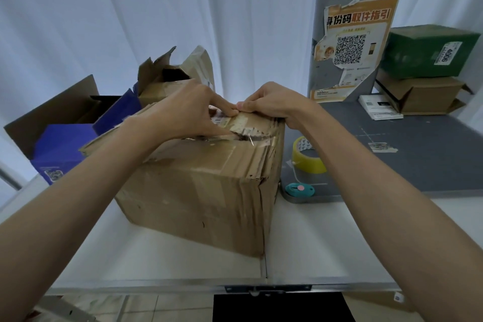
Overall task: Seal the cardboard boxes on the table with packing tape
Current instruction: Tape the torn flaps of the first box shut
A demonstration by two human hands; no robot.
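Two hands on one worn box [198, 191] standing on the white worktop [313, 243], near its front edge. Left hand [183, 112] lies across the top flaps, fingers extended, pressing down by the seam. Right hand [271, 104] curls over the far right top edge, thumb pinching a flap. Tape roll [308, 155] just right of box, on grey mat [405, 159], cutter [299, 188] before it. Open boxes [65, 133] behind left.
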